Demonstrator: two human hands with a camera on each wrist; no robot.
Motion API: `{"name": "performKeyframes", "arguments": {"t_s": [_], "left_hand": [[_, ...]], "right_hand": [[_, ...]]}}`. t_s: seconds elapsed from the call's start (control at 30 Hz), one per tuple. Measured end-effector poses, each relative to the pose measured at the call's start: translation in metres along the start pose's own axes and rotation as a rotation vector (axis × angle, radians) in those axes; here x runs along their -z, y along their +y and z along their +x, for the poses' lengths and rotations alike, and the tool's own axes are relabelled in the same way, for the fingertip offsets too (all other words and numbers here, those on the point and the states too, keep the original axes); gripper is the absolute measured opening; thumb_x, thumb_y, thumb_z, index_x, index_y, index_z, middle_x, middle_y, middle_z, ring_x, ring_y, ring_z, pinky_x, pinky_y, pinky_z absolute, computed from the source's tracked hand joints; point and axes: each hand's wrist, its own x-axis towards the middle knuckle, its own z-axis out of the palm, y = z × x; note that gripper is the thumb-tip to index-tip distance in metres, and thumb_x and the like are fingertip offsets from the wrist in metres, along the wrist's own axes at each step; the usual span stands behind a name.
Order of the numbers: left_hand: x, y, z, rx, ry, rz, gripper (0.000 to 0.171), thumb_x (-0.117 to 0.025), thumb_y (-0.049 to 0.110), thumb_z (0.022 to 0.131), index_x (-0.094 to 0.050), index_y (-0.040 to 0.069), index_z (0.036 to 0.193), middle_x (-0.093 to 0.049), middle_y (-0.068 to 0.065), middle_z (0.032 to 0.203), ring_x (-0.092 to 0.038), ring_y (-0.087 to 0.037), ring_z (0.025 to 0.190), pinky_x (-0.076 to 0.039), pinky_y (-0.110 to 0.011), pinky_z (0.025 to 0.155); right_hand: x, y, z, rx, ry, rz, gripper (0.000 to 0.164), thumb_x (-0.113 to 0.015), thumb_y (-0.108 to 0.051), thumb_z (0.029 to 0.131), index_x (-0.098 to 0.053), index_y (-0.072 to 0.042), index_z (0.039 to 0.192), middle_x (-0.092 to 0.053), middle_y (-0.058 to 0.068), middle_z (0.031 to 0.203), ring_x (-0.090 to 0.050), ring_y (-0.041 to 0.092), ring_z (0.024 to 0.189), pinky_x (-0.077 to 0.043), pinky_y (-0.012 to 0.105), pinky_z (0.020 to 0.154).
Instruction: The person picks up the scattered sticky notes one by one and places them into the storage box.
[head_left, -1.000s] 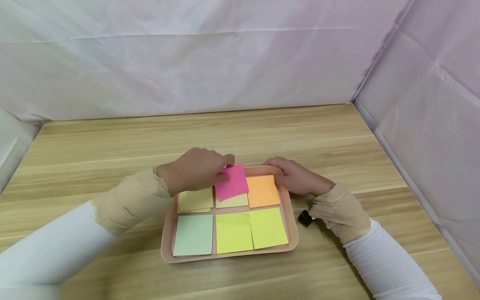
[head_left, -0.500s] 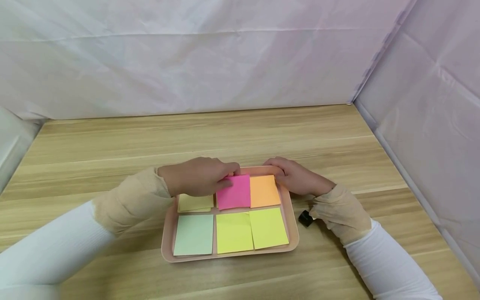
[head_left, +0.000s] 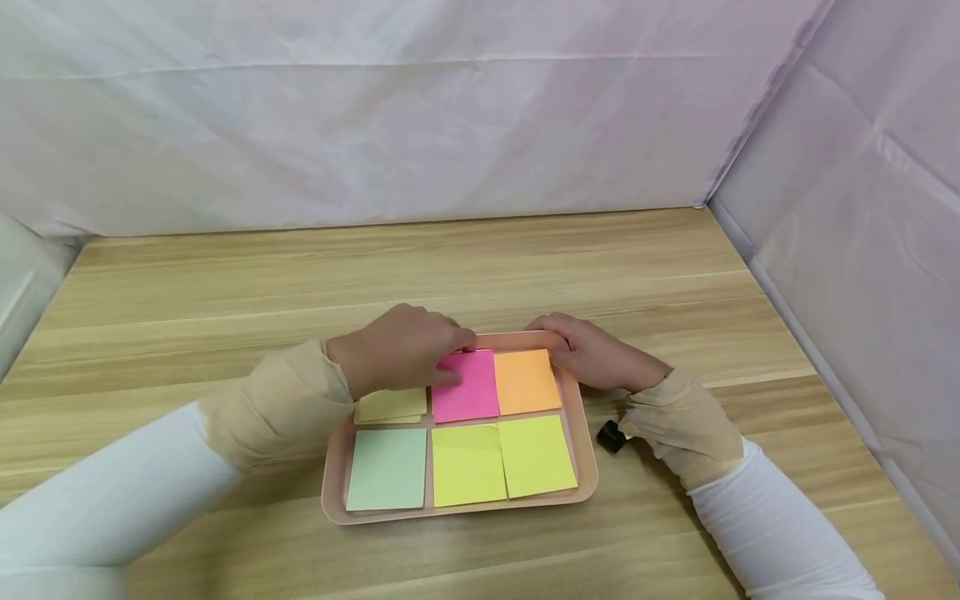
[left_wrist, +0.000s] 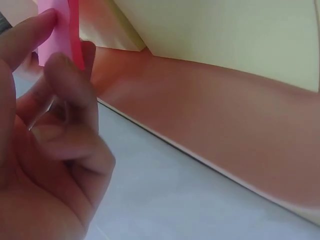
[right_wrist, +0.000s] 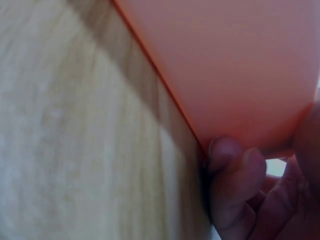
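Observation:
A pink sticky note pad [head_left: 476,392] lies in the top middle spot of a peach-coloured tray [head_left: 459,513]. My left hand [head_left: 408,346] pinches its far left edge; in the left wrist view the thumb rests on the pad's pink face [left_wrist: 56,37], with fingers curled at its edge. My right hand [head_left: 596,354] grips the tray's far right corner; fingers curl at the tray's outer wall [right_wrist: 240,75] in the right wrist view. An orange sticky note pad [head_left: 528,383] sits right of the pink one. Pale yellow notes [head_left: 392,406] on its left are partly covered by my left hand.
Along the tray's near row lie a mint green pad [head_left: 386,471] and two bright yellow pads [head_left: 468,467], the yellow ones edge to edge. A small black object [head_left: 611,436] shows by my right wrist. A white sheet [head_left: 420,142] hangs behind the wooden table [head_left: 300,267].
The pink pad, tilted over pale yellow notes a second ago, has been lowered and straightened beside the orange pad, shifting slightly left at the end. My right hand and the tray stay put.

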Motion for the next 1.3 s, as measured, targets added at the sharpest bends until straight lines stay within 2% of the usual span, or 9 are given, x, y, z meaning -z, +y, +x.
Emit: {"name": "performKeyframes", "arguments": {"t_s": [0.1, 0.33, 0.47, 0.63, 0.8, 1.1, 1.2, 1.3], "left_hand": [[-0.001, 0.001, 0.0, -0.021, 0.044, 0.082, 0.027, -0.075, 0.033, 0.079, -0.065, 0.019, 0.101, -0.059, 0.01, 0.079, -0.049, -0.007, 0.06, -0.043, -0.027, 0.055], [-0.001, 0.004, -0.002, -0.068, 0.103, 0.22, 0.03, -0.078, 0.034, 0.076, -0.069, 0.015, 0.097, -0.057, 0.006, 0.071, -0.046, -0.01, 0.05, -0.04, -0.027, 0.048], [-0.001, 0.005, -0.002, -0.081, 0.109, 0.264, 0.032, -0.078, 0.037, 0.075, -0.07, 0.015, 0.097, -0.06, 0.004, 0.071, -0.047, -0.01, 0.051, -0.04, -0.026, 0.048], [-0.003, 0.007, -0.002, -0.117, 0.088, 0.196, 0.017, -0.077, 0.029, 0.079, -0.069, 0.017, 0.088, -0.056, 0.007, 0.069, -0.046, -0.009, 0.054, -0.04, -0.025, 0.049], [-0.002, 0.012, -0.002, -0.155, 0.037, 0.103, 0.002, -0.07, 0.019, 0.083, -0.07, 0.019, 0.085, -0.056, 0.007, 0.071, -0.045, -0.009, 0.057, -0.039, -0.025, 0.051], [-0.003, 0.017, -0.006, -0.145, 0.022, 0.077, 0.007, -0.066, 0.021, 0.084, -0.067, 0.02, 0.077, -0.054, 0.008, 0.07, -0.044, -0.01, 0.056, -0.039, -0.026, 0.051], [-0.003, 0.017, -0.006, -0.135, 0.027, 0.083, 0.009, -0.064, 0.025, 0.086, -0.069, 0.019, 0.084, -0.057, 0.007, 0.072, -0.047, -0.009, 0.056, -0.041, -0.026, 0.05], [0.0, 0.014, -0.007, -0.097, 0.08, 0.068, 0.02, -0.06, 0.034, 0.089, -0.07, 0.018, 0.098, -0.064, 0.005, 0.08, -0.053, -0.009, 0.06, -0.045, -0.029, 0.055]], "right_hand": [[-0.001, -0.002, 0.0, -0.008, 0.003, 0.001, 0.031, -0.042, -0.002, 0.097, -0.058, -0.021, 0.115, -0.057, 0.001, 0.108, -0.052, 0.019, 0.1, -0.045, 0.037, 0.085], [-0.003, -0.005, 0.0, -0.017, -0.001, 0.009, 0.033, -0.039, 0.006, 0.095, -0.057, -0.009, 0.118, -0.057, 0.01, 0.11, -0.052, 0.027, 0.101, -0.044, 0.041, 0.085], [-0.002, -0.004, 0.0, -0.011, -0.002, -0.008, 0.034, -0.039, 0.005, 0.095, -0.058, -0.014, 0.117, -0.057, 0.007, 0.109, -0.052, 0.024, 0.1, -0.044, 0.04, 0.085], [0.0, -0.001, 0.0, -0.001, -0.004, -0.015, 0.036, -0.041, 0.001, 0.095, -0.058, -0.023, 0.115, -0.057, 0.0, 0.108, -0.053, 0.019, 0.099, -0.045, 0.037, 0.084], [-0.002, 0.002, -0.003, -0.006, -0.002, 0.001, 0.033, -0.041, -0.002, 0.096, -0.058, -0.023, 0.115, -0.056, 0.0, 0.109, -0.053, 0.019, 0.1, -0.046, 0.036, 0.084], [-0.006, 0.008, -0.003, 0.053, 0.015, -0.009, 0.029, -0.043, -0.005, 0.098, -0.057, -0.019, 0.119, -0.057, 0.003, 0.11, -0.053, 0.02, 0.1, -0.045, 0.038, 0.084], [-0.007, 0.011, -0.002, 0.059, 0.014, -0.016, 0.03, -0.043, -0.005, 0.098, -0.056, -0.02, 0.119, -0.057, 0.001, 0.111, -0.053, 0.019, 0.1, -0.045, 0.037, 0.085], [-0.006, 0.014, -0.002, 0.055, 0.006, -0.005, 0.028, -0.045, -0.009, 0.098, -0.056, -0.023, 0.119, -0.056, 0.0, 0.11, -0.053, 0.018, 0.098, -0.045, 0.037, 0.084]]}}
